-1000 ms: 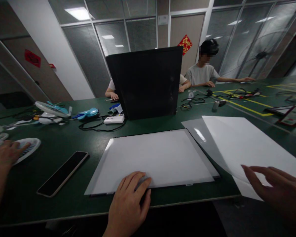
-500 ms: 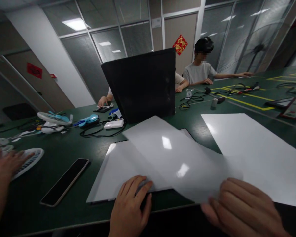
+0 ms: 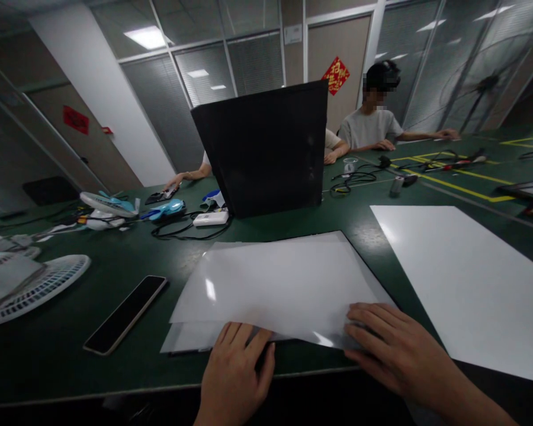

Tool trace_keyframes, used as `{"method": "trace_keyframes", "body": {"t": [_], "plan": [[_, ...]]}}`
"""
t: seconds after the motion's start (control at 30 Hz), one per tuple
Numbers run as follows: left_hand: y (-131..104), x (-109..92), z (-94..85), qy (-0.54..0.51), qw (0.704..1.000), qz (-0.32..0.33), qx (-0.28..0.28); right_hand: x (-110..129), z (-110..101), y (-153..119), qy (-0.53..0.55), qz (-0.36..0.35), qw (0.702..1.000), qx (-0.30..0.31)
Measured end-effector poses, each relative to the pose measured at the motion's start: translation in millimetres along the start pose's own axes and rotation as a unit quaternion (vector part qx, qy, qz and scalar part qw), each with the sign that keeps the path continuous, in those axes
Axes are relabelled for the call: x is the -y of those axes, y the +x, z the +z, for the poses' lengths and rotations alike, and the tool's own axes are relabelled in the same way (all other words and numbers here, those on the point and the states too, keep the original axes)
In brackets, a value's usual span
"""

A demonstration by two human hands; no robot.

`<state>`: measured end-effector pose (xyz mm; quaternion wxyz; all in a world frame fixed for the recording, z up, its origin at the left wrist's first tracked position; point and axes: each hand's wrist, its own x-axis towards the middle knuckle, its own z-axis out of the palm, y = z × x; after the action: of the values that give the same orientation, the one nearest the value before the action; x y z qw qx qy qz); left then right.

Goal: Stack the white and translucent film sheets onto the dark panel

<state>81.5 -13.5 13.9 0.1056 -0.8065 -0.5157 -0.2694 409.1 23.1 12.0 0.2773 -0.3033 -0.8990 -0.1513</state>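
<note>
A glossy translucent sheet lies over a stack of similar sheets, whose lower edge shows at the front left. My right hand pinches the top sheet's front right edge, fingers above and thumb below. At the stack's front edge, my left hand rests with its fingers bent together over the sheets; its thumb is lower and apart. Whether it grips them is hard to tell. To the right, a large white sheet lies flat on the green table.
A phone and a white basket lie on the left. Behind the sheets stands a black panel. Cables lie farther back. A person sits across the table; another person's hand shows left of the panel.
My right hand has moved left with the top sheet, which now lies over the stack. The other person's hand has left the basket, where a grey item now shows. The view has shifted slightly.
</note>
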Motion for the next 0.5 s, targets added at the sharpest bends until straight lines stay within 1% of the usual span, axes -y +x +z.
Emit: {"method": "trace_keyframes", "body": {"t": [0.1,0.27,0.43,0.5], "plan": [[1,0,0.2,-0.001,1.0,0.015,0.0,-13,2,-13,-0.03,0.029,0.998,0.038],[4,0,-0.9,-0.007,0.999,0.033,-0.018,-25,8,-34,-0.055,0.099,0.993,0.031],[-1,3,-7.5,-0.075,0.99,0.078,-0.087,-24,9,-40,-0.043,0.12,0.992,0.018],[-5,4,-9.2,-0.084,0.986,0.083,-0.118,-24,9,-39,-0.038,0.122,0.992,0.023]]}}
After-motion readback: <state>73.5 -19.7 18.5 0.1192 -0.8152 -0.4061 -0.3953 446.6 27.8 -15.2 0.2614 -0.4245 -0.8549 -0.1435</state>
